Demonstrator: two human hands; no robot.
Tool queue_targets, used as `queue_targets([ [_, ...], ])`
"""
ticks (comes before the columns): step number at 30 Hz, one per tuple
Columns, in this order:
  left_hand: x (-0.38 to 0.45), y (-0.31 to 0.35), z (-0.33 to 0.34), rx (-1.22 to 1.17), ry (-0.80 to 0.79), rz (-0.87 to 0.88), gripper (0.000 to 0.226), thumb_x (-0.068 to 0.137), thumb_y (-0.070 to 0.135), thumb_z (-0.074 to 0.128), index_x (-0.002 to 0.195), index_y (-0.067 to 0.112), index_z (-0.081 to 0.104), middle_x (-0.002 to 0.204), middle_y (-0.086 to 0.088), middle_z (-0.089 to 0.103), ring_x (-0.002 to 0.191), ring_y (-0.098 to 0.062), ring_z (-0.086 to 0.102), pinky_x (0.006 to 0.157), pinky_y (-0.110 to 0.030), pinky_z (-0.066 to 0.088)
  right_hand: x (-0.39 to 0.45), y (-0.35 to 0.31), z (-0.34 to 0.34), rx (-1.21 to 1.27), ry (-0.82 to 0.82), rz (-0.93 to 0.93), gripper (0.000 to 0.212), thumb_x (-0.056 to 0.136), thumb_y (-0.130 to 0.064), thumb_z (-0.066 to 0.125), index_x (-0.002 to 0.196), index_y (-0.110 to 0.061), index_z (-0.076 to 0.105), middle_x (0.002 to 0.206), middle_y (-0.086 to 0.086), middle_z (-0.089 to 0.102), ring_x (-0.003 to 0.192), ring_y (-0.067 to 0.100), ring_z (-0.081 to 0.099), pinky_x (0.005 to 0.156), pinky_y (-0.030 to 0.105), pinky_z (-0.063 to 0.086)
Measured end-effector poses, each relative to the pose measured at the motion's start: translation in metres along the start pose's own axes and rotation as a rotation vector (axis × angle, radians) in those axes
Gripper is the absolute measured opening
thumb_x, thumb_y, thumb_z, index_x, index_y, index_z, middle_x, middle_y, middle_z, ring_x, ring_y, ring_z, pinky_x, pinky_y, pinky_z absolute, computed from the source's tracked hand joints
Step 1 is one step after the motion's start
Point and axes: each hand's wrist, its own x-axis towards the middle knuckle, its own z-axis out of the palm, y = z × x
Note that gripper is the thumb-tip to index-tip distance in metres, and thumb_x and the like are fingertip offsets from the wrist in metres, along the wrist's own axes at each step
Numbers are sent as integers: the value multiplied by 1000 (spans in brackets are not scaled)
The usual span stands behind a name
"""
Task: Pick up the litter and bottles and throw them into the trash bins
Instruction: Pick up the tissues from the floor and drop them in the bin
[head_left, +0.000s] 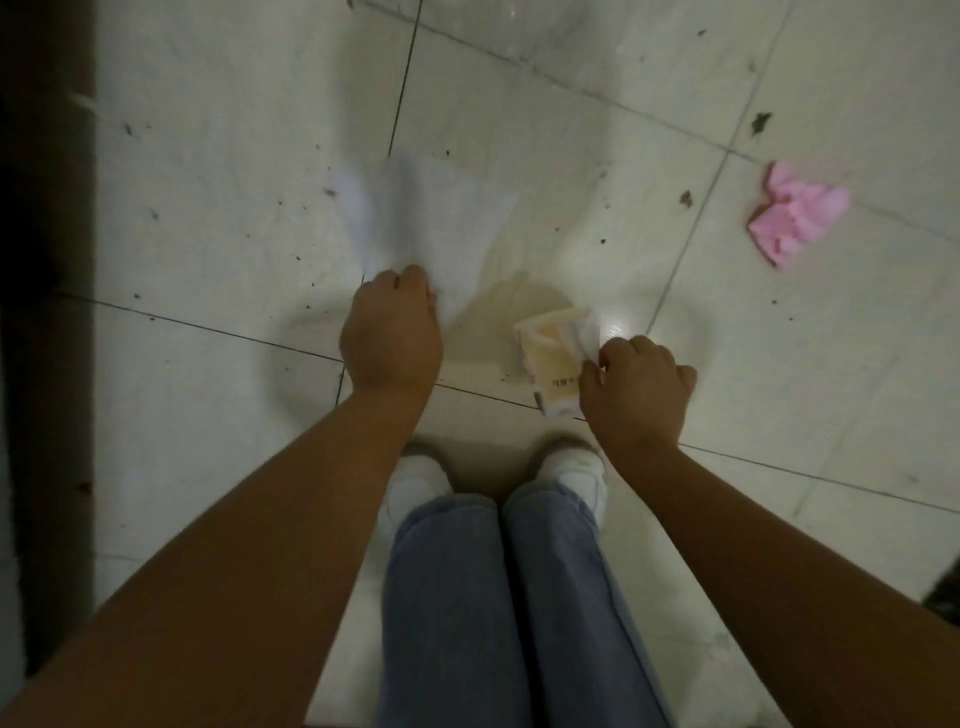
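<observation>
My left hand (392, 332) is closed on the near end of a white sheet of paper (431, 218), which fans out blurred over the floor ahead of it. My right hand (636, 387) grips a small cream-yellow carton (550, 358) together with a crumpled white tissue (587, 332) at its top. A crumpled pink piece of litter (797, 213) lies on the tiles at the far right, well away from both hands. No trash bin shows in this view.
Pale floor tiles (234, 182) with dark specks and crumbs spread all around. A dark wall or furniture edge (47, 260) runs down the left side. My white shoes (418, 478) and blue jeans stand directly below the hands.
</observation>
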Motion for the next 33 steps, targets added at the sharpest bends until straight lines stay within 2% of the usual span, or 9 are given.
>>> queue_targets([
  [3,-11,30,-75,102,-15,115,23,58,-10,84,55,-3,62,44,-18,61,37,-28,60,32,-23,47,-29,3,-66,49,45,17,24,91,-18,44,94,-2,62,100,16,64,99,33,53,89,39,34],
  [9,-36,153,-219,119,-59,345,32,37,-19,88,49,-2,63,44,-15,59,36,-26,59,30,-19,45,-93,39,-223,211,226,106,22,88,-14,47,90,1,64,96,19,65,93,36,55,73,32,18],
  [15,-45,339,-291,28,-59,616,30,43,-22,81,64,-2,72,56,-19,66,48,-33,65,39,-27,53,-134,165,-368,321,405,311,24,90,-17,46,92,0,63,98,18,65,92,35,55,79,37,31],
  [19,-40,472,-288,-49,-95,718,17,66,-15,64,76,-5,74,70,-25,69,63,-39,67,53,-37,56,-123,284,-424,422,480,492,22,88,-14,50,88,3,64,98,22,66,92,38,58,86,41,37],
  [21,-33,531,-268,-99,-113,699,20,78,-15,58,89,-7,73,85,-28,70,79,-41,67,68,-41,56,-103,342,-439,494,465,527,20,87,-12,51,78,3,61,91,26,64,88,41,60,80,43,43],
  [24,-20,612,-232,-176,-159,749,21,76,-9,55,84,-5,74,79,-26,71,72,-39,70,64,-37,58,-63,417,-449,623,364,557,21,89,-10,48,70,-1,52,78,22,55,82,40,61,62,35,41],
  [28,-2,693,-174,-158,-286,716,20,86,-8,54,94,-7,73,89,-29,70,83,-40,67,70,-37,54,-12,484,-449,705,219,607,20,92,-12,46,82,3,56,90,28,63,71,31,53,62,31,37],
  [30,4,719,-145,-160,-335,713,19,85,-9,55,92,-8,73,87,-30,70,80,-41,68,67,-38,55,14,502,-446,714,181,643,23,92,-14,45,97,5,58,100,28,64,81,37,59,62,33,40],
  [33,16,740,-100,-18,-488,616,28,97,2,46,120,0,61,117,-22,63,109,-34,60,88,-34,49,46,513,-432,702,155,703,27,91,-18,47,107,2,55,111,25,61,100,40,60,71,40,49],
])
